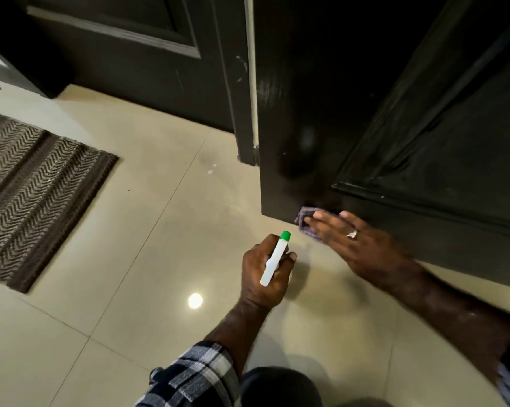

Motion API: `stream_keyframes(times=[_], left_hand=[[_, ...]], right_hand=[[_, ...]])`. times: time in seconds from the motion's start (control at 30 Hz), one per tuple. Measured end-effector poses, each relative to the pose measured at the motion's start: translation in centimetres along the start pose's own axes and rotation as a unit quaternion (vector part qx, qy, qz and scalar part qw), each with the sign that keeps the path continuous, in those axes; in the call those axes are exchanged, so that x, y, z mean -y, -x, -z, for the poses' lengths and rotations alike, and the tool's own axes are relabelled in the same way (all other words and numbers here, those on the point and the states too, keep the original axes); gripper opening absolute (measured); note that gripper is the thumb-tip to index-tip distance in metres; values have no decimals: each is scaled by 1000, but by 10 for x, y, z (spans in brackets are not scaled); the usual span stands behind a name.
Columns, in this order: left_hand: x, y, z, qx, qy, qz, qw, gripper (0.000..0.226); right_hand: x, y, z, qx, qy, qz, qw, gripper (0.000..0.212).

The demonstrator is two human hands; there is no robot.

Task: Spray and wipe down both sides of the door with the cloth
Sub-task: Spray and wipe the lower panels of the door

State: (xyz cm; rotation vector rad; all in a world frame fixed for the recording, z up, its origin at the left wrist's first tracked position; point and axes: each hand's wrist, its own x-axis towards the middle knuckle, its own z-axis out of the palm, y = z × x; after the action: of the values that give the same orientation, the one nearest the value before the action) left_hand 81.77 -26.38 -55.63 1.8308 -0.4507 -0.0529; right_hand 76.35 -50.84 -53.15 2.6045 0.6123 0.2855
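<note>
Pressing flat, right hand (pixel 356 242) holds cloth (pixel 305 223) against door (pixel 321 127) — low.

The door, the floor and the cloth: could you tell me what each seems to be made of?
The door looks like dark-painted wood with a satin finish: moulded panel edges and smeary sheen, though the core is uncertain. The floor seems glossy ceramic or stone tile: grout lines and a mirrored lamp spot. The cloth, pressed by the right hand, looks like soft purple fabric, possibly microfibre.

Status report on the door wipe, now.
Left hand grips white green-capped spray bottle. Right hand presses purple cloth flat on dark door bottom corner. Nothing obstructing.
</note>
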Motion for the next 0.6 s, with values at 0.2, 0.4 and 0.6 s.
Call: stream_keyframes(times=[0.2,0.4,0.6], left_hand=[[-3,0,0,7,31,22,999,14],[-6,-2,0,17,26,29,999,14],[-9,-4,-2,19,37,28,999,23]], right_hand=[[-13,-23,67,-106,33,-141,984,67],[13,18,-21,-6,-21,-26,999,54],[5,90,-4,15,-129,-140,982,52]])
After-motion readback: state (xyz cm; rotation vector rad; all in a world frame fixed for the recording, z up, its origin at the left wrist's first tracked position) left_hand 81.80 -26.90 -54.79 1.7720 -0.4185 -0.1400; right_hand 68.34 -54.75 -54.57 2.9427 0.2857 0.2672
